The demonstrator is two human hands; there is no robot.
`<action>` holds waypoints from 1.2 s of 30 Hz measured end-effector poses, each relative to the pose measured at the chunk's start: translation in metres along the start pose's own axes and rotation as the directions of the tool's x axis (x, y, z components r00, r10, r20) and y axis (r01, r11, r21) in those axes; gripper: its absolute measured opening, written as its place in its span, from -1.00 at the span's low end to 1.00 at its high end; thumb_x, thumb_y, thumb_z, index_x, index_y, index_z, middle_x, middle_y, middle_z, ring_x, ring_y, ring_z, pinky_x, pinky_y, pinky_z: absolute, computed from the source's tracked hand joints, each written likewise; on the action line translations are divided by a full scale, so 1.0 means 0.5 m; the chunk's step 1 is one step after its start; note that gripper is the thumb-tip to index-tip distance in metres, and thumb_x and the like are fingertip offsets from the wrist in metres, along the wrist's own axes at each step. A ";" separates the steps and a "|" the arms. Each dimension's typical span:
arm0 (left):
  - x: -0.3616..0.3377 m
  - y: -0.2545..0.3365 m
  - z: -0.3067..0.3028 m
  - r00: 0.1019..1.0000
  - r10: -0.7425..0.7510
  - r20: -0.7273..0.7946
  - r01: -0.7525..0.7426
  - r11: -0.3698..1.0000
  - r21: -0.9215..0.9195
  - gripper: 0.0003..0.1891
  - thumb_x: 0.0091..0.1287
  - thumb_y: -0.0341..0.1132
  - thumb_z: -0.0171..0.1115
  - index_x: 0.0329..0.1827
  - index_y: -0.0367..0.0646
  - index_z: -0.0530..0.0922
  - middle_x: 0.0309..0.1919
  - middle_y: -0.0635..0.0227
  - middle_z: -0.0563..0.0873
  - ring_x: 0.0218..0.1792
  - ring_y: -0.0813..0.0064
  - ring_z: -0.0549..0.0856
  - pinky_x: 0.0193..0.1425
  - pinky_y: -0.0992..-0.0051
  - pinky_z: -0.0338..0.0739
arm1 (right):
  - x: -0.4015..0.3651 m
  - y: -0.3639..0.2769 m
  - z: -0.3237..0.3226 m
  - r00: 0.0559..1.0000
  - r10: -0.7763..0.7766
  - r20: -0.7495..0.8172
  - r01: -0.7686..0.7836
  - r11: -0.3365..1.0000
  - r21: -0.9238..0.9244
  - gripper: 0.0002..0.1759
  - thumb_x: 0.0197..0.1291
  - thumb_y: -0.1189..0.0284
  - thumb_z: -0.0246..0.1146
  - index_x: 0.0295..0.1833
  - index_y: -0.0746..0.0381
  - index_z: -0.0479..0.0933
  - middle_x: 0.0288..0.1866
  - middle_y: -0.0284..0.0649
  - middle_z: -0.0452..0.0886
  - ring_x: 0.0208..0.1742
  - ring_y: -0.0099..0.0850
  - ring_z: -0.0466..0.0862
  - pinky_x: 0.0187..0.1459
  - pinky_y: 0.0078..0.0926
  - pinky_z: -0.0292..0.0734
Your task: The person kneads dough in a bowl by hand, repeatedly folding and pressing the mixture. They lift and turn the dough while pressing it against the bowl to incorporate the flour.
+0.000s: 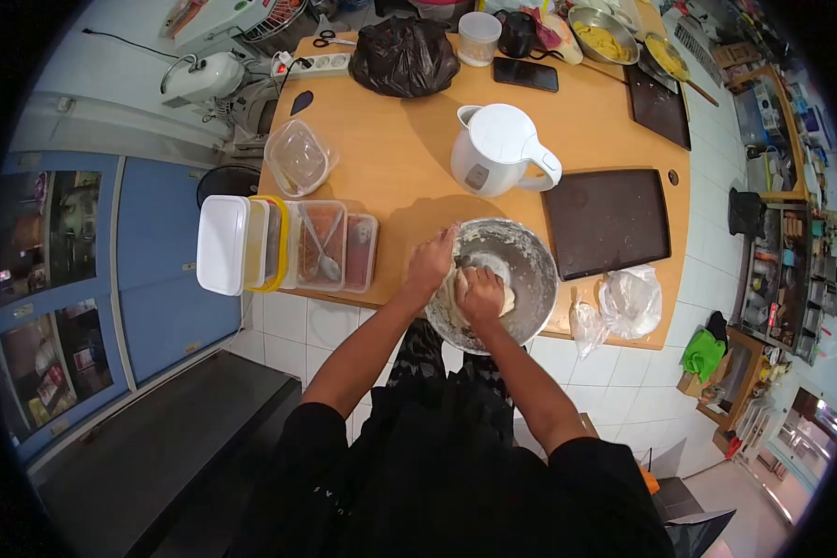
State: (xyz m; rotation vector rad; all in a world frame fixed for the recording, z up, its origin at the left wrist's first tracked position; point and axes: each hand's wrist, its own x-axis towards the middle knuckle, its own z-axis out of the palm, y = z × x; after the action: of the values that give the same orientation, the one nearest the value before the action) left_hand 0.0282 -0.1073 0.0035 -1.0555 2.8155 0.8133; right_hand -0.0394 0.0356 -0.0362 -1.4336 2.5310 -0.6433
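A metal mixing bowl (pixel 536 270) stands at the table's front edge, its inner wall smeared with flour and bits of dough. My left hand (pixel 431 260) grips the bowl's left rim. Inside the bowl, my right hand (pixel 481 294) presses with curled fingers into a pale lump of dough (pixel 509 300). Part of the dough is hidden beneath that hand. Behind the bowl is a white electric kettle (pixel 507 139), its handle pointing right.
Stacked plastic containers (pixel 321 246), one holding a spoon, sit to the left. On the right lie a dark baking tray (pixel 608 223) and plastic bags of white powder (pixel 631 302). Farther back are a black plastic bag (pixel 404 56), a phone (pixel 526 74) and an open clear tub (pixel 299 160).
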 end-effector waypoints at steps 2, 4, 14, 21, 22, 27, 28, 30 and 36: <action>0.001 -0.019 0.027 1.000 0.013 0.021 -0.012 1.000 -0.017 -0.47 0.31 -0.40 -0.01 0.41 -0.05 0.34 0.09 0.05 0.63 -0.19 -0.04 0.72 -0.09 0.01 0.59 | 0.032 0.025 0.028 0.999 -0.005 -0.052 0.006 1.000 0.012 -0.75 0.17 0.19 0.23 -0.34 0.14 0.61 -0.37 -0.19 0.66 -0.25 -0.19 0.68 -0.15 -0.18 0.57; 0.004 -0.029 0.030 0.999 0.039 0.012 -0.039 0.999 -0.015 -0.46 0.29 -0.42 0.02 0.40 -0.09 0.35 0.06 0.07 0.65 -0.23 -0.02 0.73 -0.12 0.04 0.61 | 0.061 0.042 0.046 0.997 0.018 -0.072 -0.014 0.998 0.055 -0.70 0.22 0.19 0.21 -0.45 0.14 0.60 -0.50 -0.17 0.65 -0.44 -0.16 0.67 -0.36 -0.17 0.56; 0.009 -0.023 0.017 0.995 0.099 -0.028 -0.098 0.994 0.056 -0.44 0.27 -0.45 0.05 0.40 -0.13 0.34 -0.02 0.12 0.68 -0.33 0.09 0.75 -0.18 0.12 0.65 | 0.131 0.042 0.052 0.810 0.561 -0.173 -0.435 0.771 0.465 -0.45 0.37 0.22 0.11 -0.63 0.35 0.51 -0.75 0.00 0.43 -0.70 -0.23 0.50 -0.53 -0.20 0.38; 0.004 -0.013 -0.008 0.999 0.015 -0.046 -0.013 0.999 0.031 -0.46 0.32 -0.41 -0.03 0.42 -0.03 0.33 -0.06 0.08 0.67 -0.26 -0.01 0.73 -0.12 0.01 0.60 | 0.044 0.019 -0.068 0.993 0.110 0.031 -0.111 0.858 0.501 -0.71 0.33 0.29 0.17 -0.15 0.32 0.63 -0.28 -0.01 0.66 -0.25 -0.19 0.70 -0.17 -0.35 0.56; 0.003 -0.008 -0.015 1.000 -0.005 -0.026 0.006 1.000 0.030 -0.46 0.32 -0.41 -0.04 0.42 -0.02 0.33 -0.04 0.07 0.67 -0.23 -0.02 0.73 -0.08 0.00 0.59 | 0.014 0.026 -0.084 0.984 0.061 0.167 -0.137 0.860 0.491 -0.64 0.28 0.31 0.19 0.13 0.21 0.57 0.13 -0.01 0.61 0.17 -0.06 0.61 0.23 -0.15 0.43; 0.015 0.009 -0.029 0.992 -0.104 0.073 0.102 0.994 0.036 -0.49 0.34 -0.40 -0.05 0.40 0.00 0.34 0.05 0.04 0.65 -0.11 -0.04 0.72 0.05 -0.01 0.54 | -0.097 -0.060 -0.198 0.958 0.000 0.288 -0.028 0.995 0.092 -0.45 0.28 0.30 0.18 0.40 0.05 0.38 0.38 -0.16 0.47 0.49 -0.12 0.31 0.46 0.31 -0.23; 0.014 0.012 -0.027 0.993 -0.094 0.075 0.092 0.995 0.036 -0.49 0.34 -0.40 -0.05 0.40 -0.01 0.34 0.06 0.03 0.65 -0.11 -0.04 0.72 0.05 -0.01 0.54 | -0.114 -0.068 -0.207 0.944 0.023 0.328 -0.047 0.997 0.064 -0.42 0.29 0.30 0.18 0.44 0.02 0.35 0.41 -0.19 0.44 0.54 -0.14 0.24 0.46 0.38 -0.36; 0.003 0.009 -0.024 0.993 -0.083 0.084 0.080 0.996 0.042 -0.49 0.35 -0.39 -0.04 0.40 -0.01 0.34 0.09 0.03 0.64 -0.09 -0.04 0.72 0.05 -0.01 0.54 | -0.147 -0.073 -0.202 0.953 0.012 0.301 -0.027 0.999 0.046 -0.44 0.33 0.30 0.13 0.44 0.06 0.34 0.38 -0.14 0.47 0.46 -0.07 0.35 0.45 0.31 -0.12; -0.013 -0.008 0.001 1.000 -0.025 0.017 0.025 0.999 0.043 -0.51 0.33 -0.40 0.00 0.37 -0.07 0.36 0.03 0.06 0.67 -0.15 0.00 0.73 -0.04 0.01 0.59 | -0.179 -0.056 -0.216 0.961 0.182 0.207 -0.254 0.876 0.409 -0.45 0.31 0.52 0.14 0.43 0.09 0.34 0.15 0.10 0.60 0.06 0.07 0.65 0.03 -0.06 0.59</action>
State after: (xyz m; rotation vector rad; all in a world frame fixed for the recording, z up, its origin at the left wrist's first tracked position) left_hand 0.0358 -0.1057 0.0026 -1.0696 2.7858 0.7524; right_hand -0.0078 0.1297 0.0666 -0.9843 2.1938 -0.9316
